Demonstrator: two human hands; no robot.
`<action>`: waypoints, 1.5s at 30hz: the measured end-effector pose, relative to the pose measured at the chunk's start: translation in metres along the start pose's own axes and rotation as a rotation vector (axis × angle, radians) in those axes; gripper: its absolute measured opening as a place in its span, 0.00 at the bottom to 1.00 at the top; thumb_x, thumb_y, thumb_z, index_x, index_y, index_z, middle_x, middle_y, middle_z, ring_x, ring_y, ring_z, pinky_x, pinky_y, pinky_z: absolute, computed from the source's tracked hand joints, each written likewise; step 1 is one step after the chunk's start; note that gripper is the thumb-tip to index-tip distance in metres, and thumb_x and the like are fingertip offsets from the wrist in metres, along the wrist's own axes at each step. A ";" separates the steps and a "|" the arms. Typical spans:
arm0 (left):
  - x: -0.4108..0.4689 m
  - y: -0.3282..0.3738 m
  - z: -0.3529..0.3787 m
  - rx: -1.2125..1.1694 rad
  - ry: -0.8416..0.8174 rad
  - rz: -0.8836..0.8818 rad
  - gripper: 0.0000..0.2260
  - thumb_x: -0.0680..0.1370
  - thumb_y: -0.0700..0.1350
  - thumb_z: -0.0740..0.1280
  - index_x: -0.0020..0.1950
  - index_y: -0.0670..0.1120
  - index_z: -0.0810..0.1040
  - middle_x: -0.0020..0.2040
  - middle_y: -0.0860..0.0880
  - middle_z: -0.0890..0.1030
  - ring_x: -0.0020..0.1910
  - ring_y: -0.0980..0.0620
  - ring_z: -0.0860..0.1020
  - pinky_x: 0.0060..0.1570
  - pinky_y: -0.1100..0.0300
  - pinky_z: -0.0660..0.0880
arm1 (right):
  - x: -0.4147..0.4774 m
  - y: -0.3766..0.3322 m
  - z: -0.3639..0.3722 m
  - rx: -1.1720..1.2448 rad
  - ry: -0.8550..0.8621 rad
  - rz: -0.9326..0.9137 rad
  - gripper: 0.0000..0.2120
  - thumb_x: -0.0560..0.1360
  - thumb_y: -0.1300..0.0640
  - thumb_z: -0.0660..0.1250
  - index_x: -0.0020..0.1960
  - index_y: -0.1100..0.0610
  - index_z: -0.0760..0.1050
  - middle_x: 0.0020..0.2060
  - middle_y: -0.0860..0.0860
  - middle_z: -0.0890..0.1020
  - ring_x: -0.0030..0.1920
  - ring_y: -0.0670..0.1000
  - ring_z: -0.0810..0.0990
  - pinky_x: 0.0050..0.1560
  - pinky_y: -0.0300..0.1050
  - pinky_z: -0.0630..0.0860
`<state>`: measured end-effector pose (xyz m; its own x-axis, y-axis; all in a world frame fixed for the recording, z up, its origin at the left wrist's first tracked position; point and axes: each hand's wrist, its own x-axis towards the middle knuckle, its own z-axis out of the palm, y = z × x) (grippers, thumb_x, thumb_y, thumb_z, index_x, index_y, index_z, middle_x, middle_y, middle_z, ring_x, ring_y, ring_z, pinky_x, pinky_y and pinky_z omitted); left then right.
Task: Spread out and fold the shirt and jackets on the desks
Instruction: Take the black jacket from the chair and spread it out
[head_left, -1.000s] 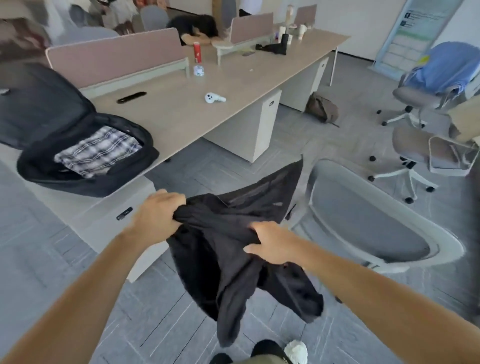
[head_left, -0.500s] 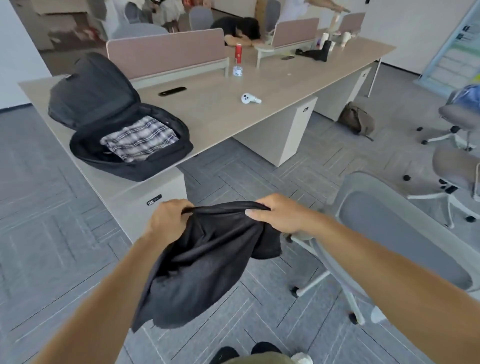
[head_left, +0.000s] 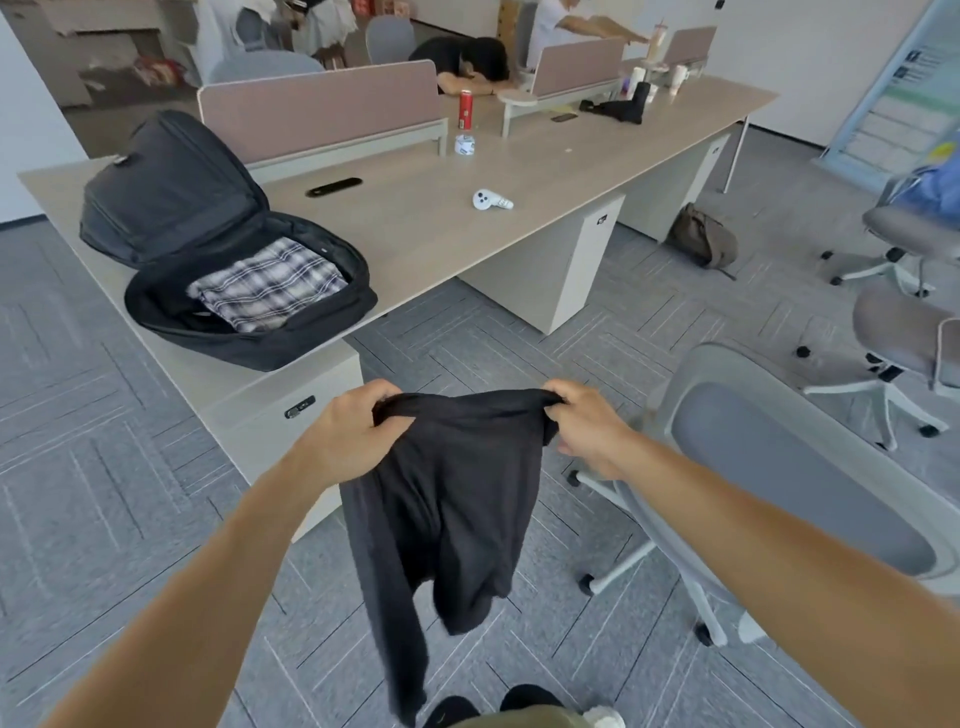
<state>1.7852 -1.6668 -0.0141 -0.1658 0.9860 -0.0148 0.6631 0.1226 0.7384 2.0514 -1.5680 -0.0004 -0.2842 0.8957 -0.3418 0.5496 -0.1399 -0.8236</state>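
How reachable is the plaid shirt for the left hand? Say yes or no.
Probably not: the left hand grips the black jacket, though the open backpack leaves the plaid shirt uncovered.

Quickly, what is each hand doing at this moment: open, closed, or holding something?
Left hand: closed, gripping the top edge of the black jacket.
Right hand: closed, gripping the same top edge at its other end.

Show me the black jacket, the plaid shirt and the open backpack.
black jacket (head_left: 457, 493), head view, hanging front panel.
plaid shirt (head_left: 270, 286), head view, folded top face.
open backpack (head_left: 171, 192), head view, raised lid.
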 end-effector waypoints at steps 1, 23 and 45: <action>0.000 0.000 -0.002 -0.005 -0.016 -0.016 0.04 0.79 0.46 0.68 0.51 0.55 0.76 0.45 0.59 0.79 0.45 0.62 0.76 0.43 0.64 0.70 | -0.001 -0.001 -0.001 0.097 -0.020 0.030 0.17 0.80 0.69 0.54 0.49 0.54 0.77 0.44 0.51 0.77 0.43 0.48 0.76 0.41 0.40 0.79; 0.147 0.120 0.053 -0.078 0.169 0.466 0.19 0.64 0.32 0.64 0.38 0.56 0.84 0.41 0.58 0.68 0.37 0.61 0.69 0.37 0.69 0.63 | 0.120 -0.018 -0.082 0.136 -0.363 -0.626 0.13 0.69 0.77 0.71 0.48 0.64 0.85 0.63 0.54 0.80 0.66 0.51 0.75 0.66 0.56 0.73; 0.344 0.069 0.109 -0.071 -0.286 -0.103 0.15 0.81 0.58 0.64 0.48 0.46 0.73 0.41 0.46 0.79 0.38 0.47 0.79 0.38 0.52 0.78 | 0.266 -0.110 -0.139 0.012 0.342 -0.524 0.20 0.72 0.53 0.75 0.55 0.45 0.65 0.35 0.49 0.79 0.33 0.50 0.75 0.37 0.46 0.71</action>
<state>1.8537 -1.3067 -0.0414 -0.0110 0.9618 -0.2734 0.5993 0.2252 0.7682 2.0245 -1.2557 0.0616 -0.2452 0.9307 0.2713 0.3957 0.3516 -0.8484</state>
